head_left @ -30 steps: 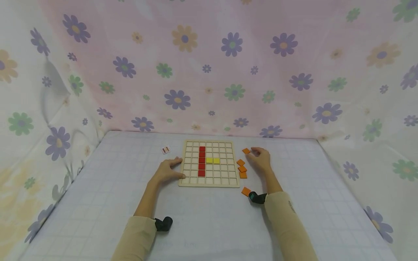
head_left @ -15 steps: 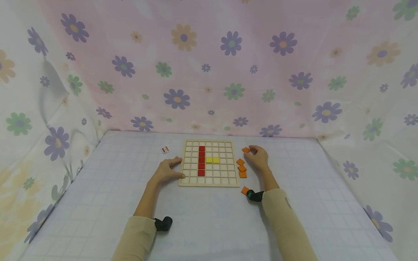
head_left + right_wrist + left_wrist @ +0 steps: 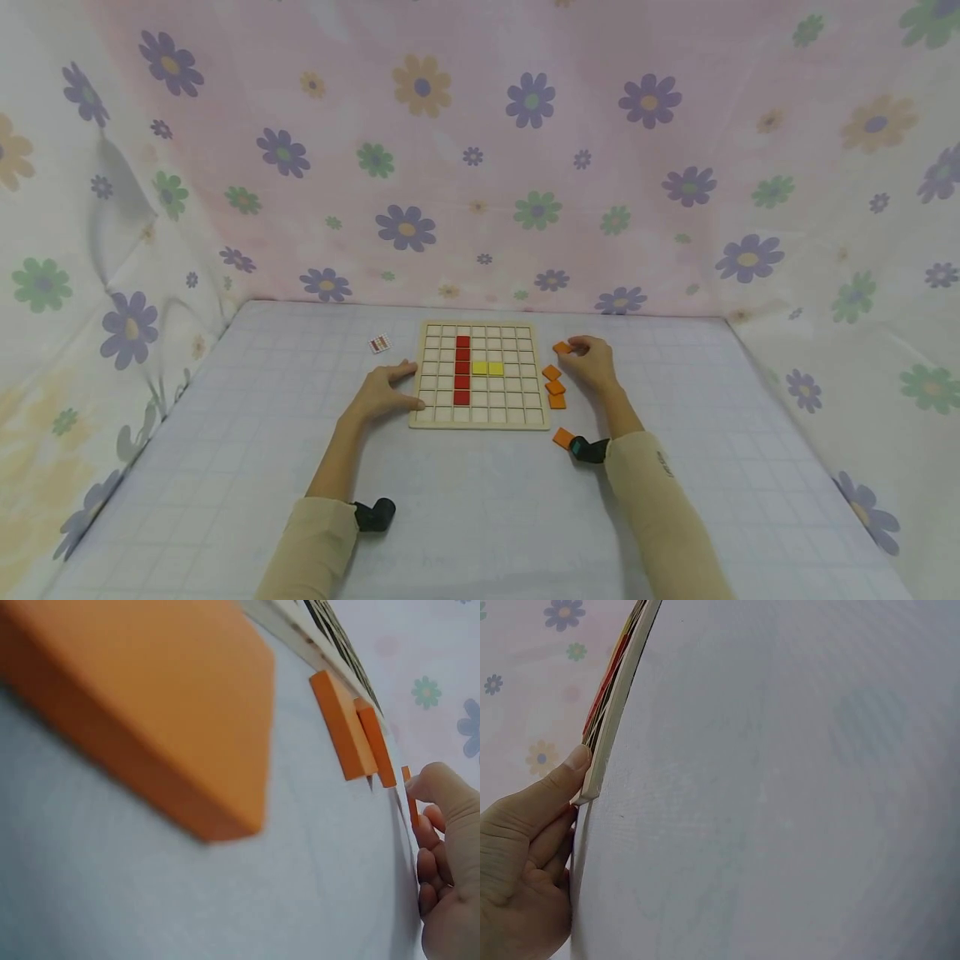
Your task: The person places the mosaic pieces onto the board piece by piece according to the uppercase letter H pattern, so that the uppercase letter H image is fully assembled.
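Where the board (image 3: 514, 401) holds red tiles (image 3: 462, 368), yellow tiles (image 3: 480, 368) adjoin.

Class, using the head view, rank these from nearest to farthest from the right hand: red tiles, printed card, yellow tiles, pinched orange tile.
1. Pinched orange tile: in the right hand.
2. Yellow tiles: near the middle of the board.
3. Red tiles: column just left of the yellow.
4. Printed card: left of the board.
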The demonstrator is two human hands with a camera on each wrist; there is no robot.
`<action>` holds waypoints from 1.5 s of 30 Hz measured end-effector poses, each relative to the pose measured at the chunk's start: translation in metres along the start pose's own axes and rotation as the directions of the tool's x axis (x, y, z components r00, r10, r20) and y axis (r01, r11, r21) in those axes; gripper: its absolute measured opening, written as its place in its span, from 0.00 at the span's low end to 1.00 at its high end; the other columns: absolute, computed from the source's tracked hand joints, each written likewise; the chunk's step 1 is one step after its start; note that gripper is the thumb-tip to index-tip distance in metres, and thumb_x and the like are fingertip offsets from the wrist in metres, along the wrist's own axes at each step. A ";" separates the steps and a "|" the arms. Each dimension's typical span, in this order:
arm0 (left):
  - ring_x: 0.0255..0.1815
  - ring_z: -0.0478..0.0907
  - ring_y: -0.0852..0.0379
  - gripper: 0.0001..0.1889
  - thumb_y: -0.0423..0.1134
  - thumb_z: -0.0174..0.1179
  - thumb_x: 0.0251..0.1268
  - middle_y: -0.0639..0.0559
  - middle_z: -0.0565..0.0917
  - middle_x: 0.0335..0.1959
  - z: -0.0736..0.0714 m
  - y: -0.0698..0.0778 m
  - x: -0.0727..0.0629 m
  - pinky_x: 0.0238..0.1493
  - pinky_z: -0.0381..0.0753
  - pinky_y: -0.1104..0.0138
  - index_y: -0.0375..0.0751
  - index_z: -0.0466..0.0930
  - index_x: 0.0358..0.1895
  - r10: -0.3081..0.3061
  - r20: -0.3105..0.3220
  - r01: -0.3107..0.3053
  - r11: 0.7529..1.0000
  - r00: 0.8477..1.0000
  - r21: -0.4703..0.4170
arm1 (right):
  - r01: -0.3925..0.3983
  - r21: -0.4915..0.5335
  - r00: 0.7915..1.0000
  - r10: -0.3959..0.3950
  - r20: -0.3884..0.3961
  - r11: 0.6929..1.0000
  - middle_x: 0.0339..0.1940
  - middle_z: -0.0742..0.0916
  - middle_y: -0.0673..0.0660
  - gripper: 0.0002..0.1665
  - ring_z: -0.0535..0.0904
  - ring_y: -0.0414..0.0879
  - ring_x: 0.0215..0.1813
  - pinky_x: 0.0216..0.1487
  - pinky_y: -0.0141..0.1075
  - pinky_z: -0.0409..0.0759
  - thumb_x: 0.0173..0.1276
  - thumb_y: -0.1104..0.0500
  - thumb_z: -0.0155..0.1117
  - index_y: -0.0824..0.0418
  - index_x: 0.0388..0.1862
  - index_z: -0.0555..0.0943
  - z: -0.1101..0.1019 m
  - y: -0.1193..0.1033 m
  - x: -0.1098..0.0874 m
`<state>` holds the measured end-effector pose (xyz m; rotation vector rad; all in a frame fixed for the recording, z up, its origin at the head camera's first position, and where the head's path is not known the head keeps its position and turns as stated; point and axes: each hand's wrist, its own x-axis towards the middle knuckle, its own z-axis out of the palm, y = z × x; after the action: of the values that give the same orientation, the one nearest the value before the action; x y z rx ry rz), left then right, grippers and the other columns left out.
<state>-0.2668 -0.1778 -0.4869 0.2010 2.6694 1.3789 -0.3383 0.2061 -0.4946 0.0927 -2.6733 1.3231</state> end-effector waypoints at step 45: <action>0.71 0.58 0.43 0.41 0.40 0.77 0.38 0.39 0.65 0.68 0.000 0.001 -0.002 0.73 0.50 0.51 0.37 0.72 0.63 -0.027 0.000 0.027 0.999 1.000 -0.031 | 0.262 0.029 0.921 -0.259 0.293 0.965 0.53 0.79 0.71 0.18 0.75 0.62 0.52 0.52 0.51 0.77 0.66 0.66 0.59 0.75 0.52 0.78 0.054 -0.044 0.023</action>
<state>-0.2653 -0.1777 -0.4858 0.1608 2.6393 1.4109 -0.3612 0.1366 -0.4880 0.6717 -2.7747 1.2957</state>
